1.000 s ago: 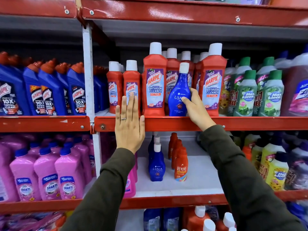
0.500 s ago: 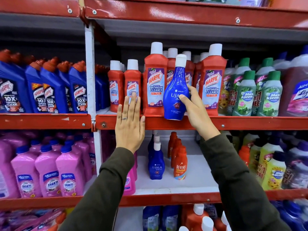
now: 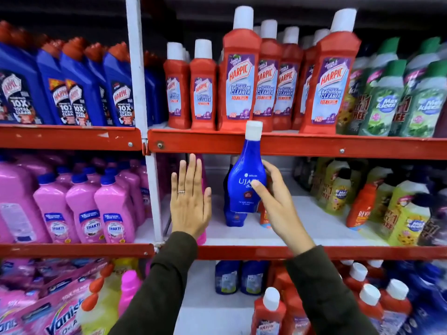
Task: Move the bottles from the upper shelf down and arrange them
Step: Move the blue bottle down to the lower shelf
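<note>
My right hand (image 3: 278, 201) grips a blue Ujala bottle (image 3: 244, 175) with a white cap, held upright in front of the lower shelf (image 3: 314, 226); its cap overlaps the red edge of the upper shelf (image 3: 302, 143). Behind it on the lower shelf stands another blue Ujala bottle (image 3: 233, 216), mostly hidden. My left hand (image 3: 189, 201) is flat and open, fingers up, just left of the held bottle and holding nothing. Red Harpic bathroom cleaner bottles (image 3: 240, 78) fill the upper shelf above.
A white upright post (image 3: 142, 105) divides the bays. Blue Harpic bottles (image 3: 72, 93) and pink Shakti bottles (image 3: 82, 213) stand at left. Green Max Kleen bottles (image 3: 391, 102) and a red Revive bottle (image 3: 360, 209) are at right. More red bottles (image 3: 271, 313) crowd the bottom shelf.
My right hand has lifted the blue Ujala bottle off the upper shelf and lowered it to the lower shelf's opening. My left hand has dropped with it. The view has tilted down.
</note>
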Demonstrator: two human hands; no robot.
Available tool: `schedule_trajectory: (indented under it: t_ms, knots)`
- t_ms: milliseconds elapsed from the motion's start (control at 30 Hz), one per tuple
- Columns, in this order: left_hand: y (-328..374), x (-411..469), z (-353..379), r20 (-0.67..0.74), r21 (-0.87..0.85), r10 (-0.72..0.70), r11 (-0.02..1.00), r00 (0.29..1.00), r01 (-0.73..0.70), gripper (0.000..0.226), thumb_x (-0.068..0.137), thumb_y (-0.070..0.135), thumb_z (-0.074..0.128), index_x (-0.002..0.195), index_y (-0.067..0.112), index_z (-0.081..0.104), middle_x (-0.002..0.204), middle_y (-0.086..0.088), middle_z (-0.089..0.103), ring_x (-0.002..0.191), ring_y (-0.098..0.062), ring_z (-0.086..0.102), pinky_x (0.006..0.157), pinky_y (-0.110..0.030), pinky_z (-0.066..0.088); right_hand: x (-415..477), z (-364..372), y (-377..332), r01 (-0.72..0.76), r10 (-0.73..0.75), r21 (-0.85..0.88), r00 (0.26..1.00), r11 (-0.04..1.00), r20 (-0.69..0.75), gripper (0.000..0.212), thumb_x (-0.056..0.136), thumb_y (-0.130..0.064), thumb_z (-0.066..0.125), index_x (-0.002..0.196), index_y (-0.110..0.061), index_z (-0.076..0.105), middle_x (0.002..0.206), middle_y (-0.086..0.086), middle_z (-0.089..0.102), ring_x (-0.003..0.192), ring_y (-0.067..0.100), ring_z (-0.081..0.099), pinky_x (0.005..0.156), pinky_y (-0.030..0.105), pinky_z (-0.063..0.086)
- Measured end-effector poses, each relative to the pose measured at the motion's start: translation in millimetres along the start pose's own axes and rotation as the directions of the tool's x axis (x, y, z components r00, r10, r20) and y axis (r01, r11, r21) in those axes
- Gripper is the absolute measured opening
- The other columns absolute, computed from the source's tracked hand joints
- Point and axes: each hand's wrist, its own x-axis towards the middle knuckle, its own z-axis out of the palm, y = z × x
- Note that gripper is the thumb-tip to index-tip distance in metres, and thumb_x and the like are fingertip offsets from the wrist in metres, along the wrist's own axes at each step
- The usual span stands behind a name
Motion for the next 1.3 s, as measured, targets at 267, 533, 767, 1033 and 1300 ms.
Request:
schedule_trajectory:
  t_ms: [267, 533, 767, 1033, 1300]
  knots:
    - [-12, -79, 30, 0.136, 0.073, -0.083, 0.995, 0.987, 0.073, 0.074, 0.100, 0.028, 0.036, 0.161, 0.002, 0.003, 0.172, -0.005, -0.007, 0.160, -0.018, -0.015, 0.130, -0.037, -0.010, -43, 14, 79, -0.186, 0.187, -0.019, 0.982, 0.982, 0.026, 0.044, 0.100, -0.022, 0.058, 0.141, -0.034, 0.046, 0.143, -0.002, 0.055, 0.129, 0.019, 0.058, 0.101, 0.044, 0.054]
    - [-16, -118, 49, 0.178, 0.085, -0.089, 0.994, 0.980, 0.075, 0.068, 0.109, 0.037, 0.016, 0.161, 0.008, -0.016, 0.169, -0.009, -0.028, 0.159, -0.020, -0.020, 0.130, -0.038, -0.008, -42, 22, 128, -0.297, 0.296, -0.071, 0.955, 0.952, -0.025, 0.045, 0.097, -0.017, 0.063, 0.139, -0.026, 0.048, 0.137, -0.001, 0.057, 0.126, 0.016, 0.057, 0.099, 0.034, 0.056]
    - [-22, -124, 56, 0.181, 0.122, -0.072, 0.991, 0.981, 0.050, 0.073, 0.107, 0.036, 0.023, 0.161, 0.005, -0.014, 0.169, -0.013, -0.026, 0.159, -0.023, -0.019, 0.130, -0.039, -0.009, -41, 29, 141, -0.334, 0.333, -0.038, 0.942, 0.942, -0.031, 0.048, 0.096, -0.016, 0.063, 0.140, -0.027, 0.046, 0.139, -0.003, 0.055, 0.127, 0.011, 0.055, 0.090, 0.014, 0.055]
    - [-20, -125, 53, 0.189, 0.101, -0.073, 0.993, 0.979, 0.055, 0.081, 0.103, 0.034, 0.033, 0.161, 0.005, -0.014, 0.170, -0.011, -0.026, 0.159, -0.022, -0.018, 0.130, -0.038, -0.009, -43, 28, 145, -0.313, 0.312, -0.030, 0.950, 0.949, -0.030, 0.047, 0.095, -0.018, 0.065, 0.137, -0.032, 0.047, 0.138, -0.007, 0.055, 0.124, 0.008, 0.056, 0.085, 0.013, 0.056]
    - [12, -134, 49, 0.299, -0.038, -0.082, 0.994, 0.951, 0.097, 0.081, 0.101, 0.032, 0.033, 0.162, 0.014, -0.017, 0.171, -0.002, -0.021, 0.159, -0.016, -0.016, 0.130, -0.036, -0.006, -44, 20, 139, -0.329, 0.329, -0.006, 0.944, 0.944, -0.012, 0.051, 0.093, -0.021, 0.069, 0.134, -0.037, 0.043, 0.135, -0.013, 0.055, 0.124, 0.002, 0.053, 0.080, 0.007, 0.053]
